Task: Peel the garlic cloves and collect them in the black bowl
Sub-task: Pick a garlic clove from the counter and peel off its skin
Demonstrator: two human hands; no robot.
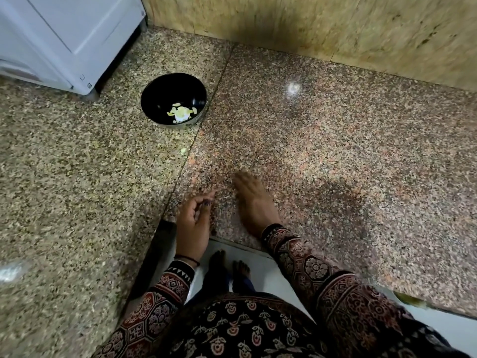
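Observation:
The black bowl [173, 100] stands on the speckled granite counter [322, 140] at the upper left, with several pale peeled garlic cloves [182, 113] lying in its bottom. One small pale bit [182, 150] lies on the counter below the bowl. My left hand [193, 226] is at the counter's front edge, palm turned up and fingers loosely curled, with nothing seen in it. My right hand [254, 200] lies flat on the counter, palm down with fingers straight, blurred by motion. Both hands are well below the bowl and apart from it.
A white appliance [64, 34] stands at the back left, close to the bowl. A yellowish stone wall [335, 29] runs along the back. The counter has an inner corner at its front edge, where my bare feet [227, 267] show on the white floor.

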